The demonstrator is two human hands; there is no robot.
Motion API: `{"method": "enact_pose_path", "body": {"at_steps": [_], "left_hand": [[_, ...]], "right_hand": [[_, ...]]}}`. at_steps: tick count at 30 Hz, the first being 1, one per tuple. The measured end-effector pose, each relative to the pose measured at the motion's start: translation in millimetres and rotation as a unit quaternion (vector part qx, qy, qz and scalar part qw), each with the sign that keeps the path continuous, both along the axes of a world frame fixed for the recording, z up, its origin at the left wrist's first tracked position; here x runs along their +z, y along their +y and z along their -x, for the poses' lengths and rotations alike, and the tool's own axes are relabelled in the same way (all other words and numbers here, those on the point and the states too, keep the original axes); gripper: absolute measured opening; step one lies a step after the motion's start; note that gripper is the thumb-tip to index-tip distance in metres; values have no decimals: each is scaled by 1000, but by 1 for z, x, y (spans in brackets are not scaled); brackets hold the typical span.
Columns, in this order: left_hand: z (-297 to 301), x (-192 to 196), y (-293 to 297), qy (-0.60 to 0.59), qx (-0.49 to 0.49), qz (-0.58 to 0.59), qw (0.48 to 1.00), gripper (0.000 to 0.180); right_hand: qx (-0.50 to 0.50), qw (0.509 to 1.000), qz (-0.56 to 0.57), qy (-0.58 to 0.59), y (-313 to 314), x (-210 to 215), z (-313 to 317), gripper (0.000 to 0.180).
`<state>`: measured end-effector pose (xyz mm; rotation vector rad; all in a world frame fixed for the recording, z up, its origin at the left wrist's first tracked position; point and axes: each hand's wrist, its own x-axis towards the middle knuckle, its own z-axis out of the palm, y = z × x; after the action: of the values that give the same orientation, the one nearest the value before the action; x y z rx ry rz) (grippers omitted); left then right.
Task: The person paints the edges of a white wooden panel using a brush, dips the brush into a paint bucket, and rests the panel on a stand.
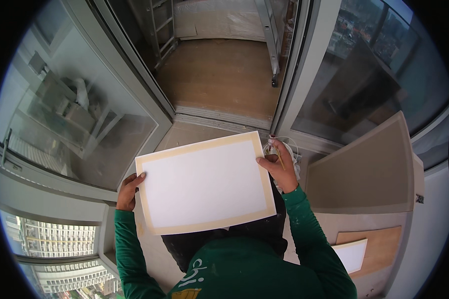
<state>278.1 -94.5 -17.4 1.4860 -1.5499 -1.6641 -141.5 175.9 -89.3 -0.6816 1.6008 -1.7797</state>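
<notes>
White tile (204,182) held flat, fingers of both hands gripping its opposite side edges

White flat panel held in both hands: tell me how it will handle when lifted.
The white panel probably stays stiff: it spans flat between the left hand and right hand without sagging. It looks thin, so likely light. Its smooth face may be slippery.

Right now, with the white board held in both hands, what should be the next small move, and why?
Probably lower the white board a little and keep it level. The left hand grips only its left edge and the right hand its upper right corner, where that hand also holds a thin stick. The board hides the floor under it, so a slow, small move seems safest.
</notes>
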Motion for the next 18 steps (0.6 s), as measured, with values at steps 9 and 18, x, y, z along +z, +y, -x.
{"method": "enact_pose_path", "body": {"at_steps": [9,18], "left_hand": [[8,6,5,180,20,-45,983,36],[-21,52,29,343,61,73,934,38]], "right_hand": [[-1,988,105,-116,4,16,-3,84],[44,970,191,-147,12,95,-20,79]]}}
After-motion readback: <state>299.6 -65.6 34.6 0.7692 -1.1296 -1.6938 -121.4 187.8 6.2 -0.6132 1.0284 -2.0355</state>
